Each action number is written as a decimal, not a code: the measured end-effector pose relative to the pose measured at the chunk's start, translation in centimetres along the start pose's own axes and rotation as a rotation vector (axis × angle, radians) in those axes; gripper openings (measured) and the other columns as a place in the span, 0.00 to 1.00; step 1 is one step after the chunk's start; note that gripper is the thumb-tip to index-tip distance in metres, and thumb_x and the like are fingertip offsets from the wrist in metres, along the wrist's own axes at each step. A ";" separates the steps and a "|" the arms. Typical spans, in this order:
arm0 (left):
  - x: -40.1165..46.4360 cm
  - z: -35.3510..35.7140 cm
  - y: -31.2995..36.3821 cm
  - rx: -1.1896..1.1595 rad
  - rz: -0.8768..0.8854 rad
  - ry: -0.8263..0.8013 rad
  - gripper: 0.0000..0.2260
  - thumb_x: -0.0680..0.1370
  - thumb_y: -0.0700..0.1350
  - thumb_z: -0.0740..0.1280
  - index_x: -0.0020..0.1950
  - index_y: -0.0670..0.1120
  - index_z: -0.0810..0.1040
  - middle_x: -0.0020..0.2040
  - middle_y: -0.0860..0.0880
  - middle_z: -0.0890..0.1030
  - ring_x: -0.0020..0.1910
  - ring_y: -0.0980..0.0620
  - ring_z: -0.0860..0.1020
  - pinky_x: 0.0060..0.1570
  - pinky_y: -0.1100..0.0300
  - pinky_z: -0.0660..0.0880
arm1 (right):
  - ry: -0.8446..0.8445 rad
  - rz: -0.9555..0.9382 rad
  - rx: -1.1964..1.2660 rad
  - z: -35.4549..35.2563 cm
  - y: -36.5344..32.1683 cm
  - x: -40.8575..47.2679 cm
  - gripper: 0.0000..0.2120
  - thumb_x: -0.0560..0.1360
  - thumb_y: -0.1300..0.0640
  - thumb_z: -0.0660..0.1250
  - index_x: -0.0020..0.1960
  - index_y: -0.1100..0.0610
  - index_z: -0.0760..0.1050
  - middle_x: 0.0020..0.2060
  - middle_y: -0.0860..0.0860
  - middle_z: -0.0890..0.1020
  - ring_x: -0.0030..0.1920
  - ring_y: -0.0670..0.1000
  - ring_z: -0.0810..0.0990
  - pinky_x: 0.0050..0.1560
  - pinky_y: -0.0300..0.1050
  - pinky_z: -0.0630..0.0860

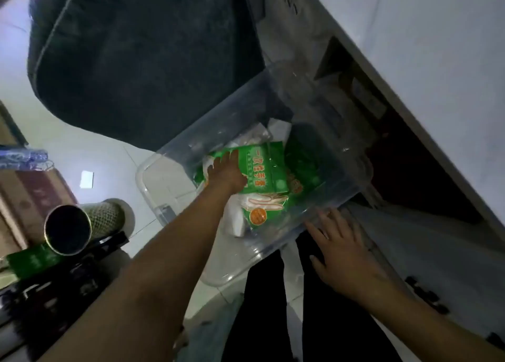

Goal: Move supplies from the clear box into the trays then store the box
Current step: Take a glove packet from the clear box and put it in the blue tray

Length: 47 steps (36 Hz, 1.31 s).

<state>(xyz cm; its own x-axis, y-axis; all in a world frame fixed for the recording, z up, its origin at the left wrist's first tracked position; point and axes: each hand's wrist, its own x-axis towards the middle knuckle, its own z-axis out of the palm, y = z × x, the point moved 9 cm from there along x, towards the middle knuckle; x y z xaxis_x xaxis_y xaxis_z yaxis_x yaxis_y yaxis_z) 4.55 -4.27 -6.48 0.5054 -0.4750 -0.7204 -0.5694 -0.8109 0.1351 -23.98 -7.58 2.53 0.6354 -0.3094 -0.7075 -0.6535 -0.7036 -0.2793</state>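
Observation:
The clear box (161,197) sits on the pale floor in the middle of the head view. Inside lie green packs of disposable gloves (266,170), white bags and a dark green item. My left hand (225,173) reaches down into the box and rests flat on the top green pack, fingers spread; whether it grips the pack I cannot tell. My right hand (341,252) hovers open, palm down, just outside the box's near right wall. No trays are clearly visible.
A large dark cushion (142,60) lies beyond the box. A white cabinet (423,47) with a dark open compartment stands on the right. At left lie a netted cylinder (84,225), a green pack (32,260) and dark clutter. My legs are below.

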 end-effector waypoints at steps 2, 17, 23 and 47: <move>1.6 -0.6 1.3 0.049 0.024 -0.018 0.38 0.74 0.46 0.70 0.80 0.49 0.54 0.78 0.42 0.63 0.75 0.38 0.64 0.71 0.44 0.65 | -0.004 -0.011 0.021 0.3 0.3 0.1 0.37 0.77 0.43 0.61 0.80 0.43 0.45 0.78 0.47 0.33 0.76 0.53 0.29 0.74 0.64 0.48; 5.2 0.1 2.9 0.325 0.178 -0.135 0.34 0.73 0.41 0.71 0.76 0.50 0.62 0.72 0.40 0.71 0.70 0.37 0.69 0.66 0.46 0.67 | 0.020 -0.065 0.136 1.6 1.7 0.9 0.41 0.76 0.42 0.60 0.75 0.34 0.33 0.75 0.40 0.27 0.74 0.47 0.23 0.74 0.63 0.53; 5.2 -0.1 1.8 0.350 0.196 0.026 0.24 0.73 0.39 0.69 0.69 0.47 0.71 0.64 0.41 0.77 0.64 0.39 0.74 0.65 0.49 0.68 | 0.058 -0.055 0.164 1.9 1.9 1.5 0.41 0.75 0.42 0.63 0.78 0.37 0.40 0.76 0.40 0.29 0.74 0.47 0.23 0.73 0.62 0.54; -23.1 -11.5 -0.2 -1.008 0.411 0.153 0.14 0.74 0.33 0.72 0.56 0.47 0.81 0.51 0.46 0.85 0.49 0.49 0.83 0.51 0.55 0.80 | 0.422 0.148 1.064 -8.6 -2.6 -8.0 0.30 0.72 0.58 0.76 0.71 0.53 0.70 0.68 0.53 0.74 0.67 0.54 0.73 0.66 0.54 0.74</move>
<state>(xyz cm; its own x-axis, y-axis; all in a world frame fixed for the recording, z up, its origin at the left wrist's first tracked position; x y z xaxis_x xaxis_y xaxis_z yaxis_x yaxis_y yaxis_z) 0.45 2.94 17.94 0.5133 -0.7535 -0.4109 0.0434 -0.4554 0.8892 -23.81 -8.73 14.50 0.4799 -0.6740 -0.5617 -0.6214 0.1908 -0.7599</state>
